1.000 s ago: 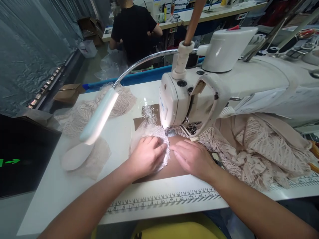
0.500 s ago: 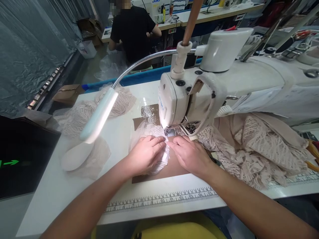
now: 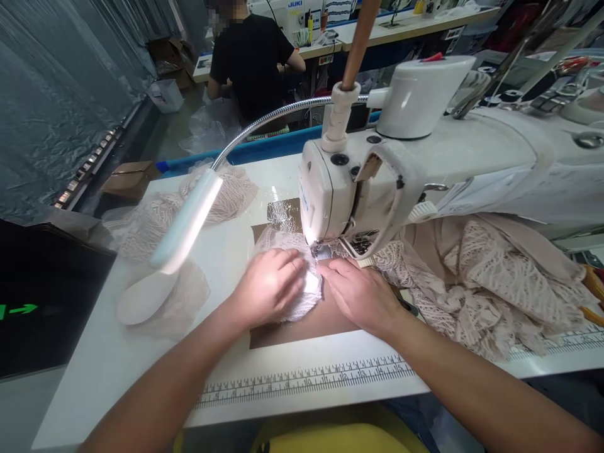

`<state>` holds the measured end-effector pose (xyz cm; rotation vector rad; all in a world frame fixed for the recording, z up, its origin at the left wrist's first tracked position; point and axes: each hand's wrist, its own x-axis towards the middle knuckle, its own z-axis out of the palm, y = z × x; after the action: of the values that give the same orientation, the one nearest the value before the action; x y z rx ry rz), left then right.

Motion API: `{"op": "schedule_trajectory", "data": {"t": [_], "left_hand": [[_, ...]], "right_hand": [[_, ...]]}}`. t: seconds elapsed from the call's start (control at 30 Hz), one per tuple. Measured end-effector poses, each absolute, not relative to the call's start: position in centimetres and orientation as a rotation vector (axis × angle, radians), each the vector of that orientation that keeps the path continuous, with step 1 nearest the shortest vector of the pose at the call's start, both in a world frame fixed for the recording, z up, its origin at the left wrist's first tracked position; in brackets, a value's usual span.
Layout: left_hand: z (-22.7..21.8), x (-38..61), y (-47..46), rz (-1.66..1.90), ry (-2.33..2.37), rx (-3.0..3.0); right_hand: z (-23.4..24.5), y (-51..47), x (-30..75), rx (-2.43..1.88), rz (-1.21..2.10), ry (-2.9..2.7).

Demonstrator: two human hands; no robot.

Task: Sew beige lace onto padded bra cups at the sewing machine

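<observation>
1. The left hand (image 3: 271, 286) is covering part of a pale lace piece (image 3: 310, 296), its fingers lying close together; its palm is facing down out of sight, so I cannot tell whether it is gripping.
2. The right hand (image 3: 361, 292) is bringing narrowed, bunched fingers to the lace's right border; whether they are pinching, I cannot tell.
3. The lace is lying mid-bench (image 3: 117, 371) on a brown sheet (image 3: 311, 330), the sewing machine (image 3: 325, 182) partly hiding its far end.
4. A lace heap (image 3: 495, 277) is spreading to the near edge at right; a lit lamp (image 3: 189, 220) is partly blocking lace bundles (image 3: 151, 220) by the far left corner.
5. Blue cloth (image 3: 198, 162) is running along the far edge; beyond, a person in black (image 3: 255, 63) is working, head cut off.
6. A ruler strip (image 3: 302, 380) is following the near edge, showing 10, 12 and 13; "JUKI" is showing on a background machine (image 3: 283, 9).
</observation>
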<state>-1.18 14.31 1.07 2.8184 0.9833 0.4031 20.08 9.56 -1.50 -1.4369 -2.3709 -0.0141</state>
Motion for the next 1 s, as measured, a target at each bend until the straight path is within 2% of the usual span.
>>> {"op": "schedule_trajectory", "data": {"t": [0.1, 0.2, 0.27, 0.37, 0.5, 1.0], "left_hand": [[2.5, -3.2, 15.1, 0.517, 1.442, 2.636], [3.2, -4.7, 15.8, 0.208, 1.742, 2.258], [3.1, -5.1, 16.0, 0.118, 1.563, 1.986], [2.3, -4.7, 15.8, 0.276, 1.208, 1.636], [1.6, -3.7, 15.2, 0.453, 1.079, 1.378], [1.1, -3.0, 14.9, 0.354, 1.029, 1.435]], "right_hand": [[-1.5, 9.1, 20.4, -1.281, 0.117, -2.403], [-1.3, 8.9, 20.3, -1.199, 0.221, -2.442], [-1.3, 8.8, 20.2, -1.188, 0.264, -2.449], [-1.3, 8.7, 20.1, -1.162, 0.300, -2.447], [-1.3, 8.6, 20.2, -1.128, 0.306, -2.454], [-1.2, 9.1, 20.2, -1.397, 0.186, -2.463]]}}
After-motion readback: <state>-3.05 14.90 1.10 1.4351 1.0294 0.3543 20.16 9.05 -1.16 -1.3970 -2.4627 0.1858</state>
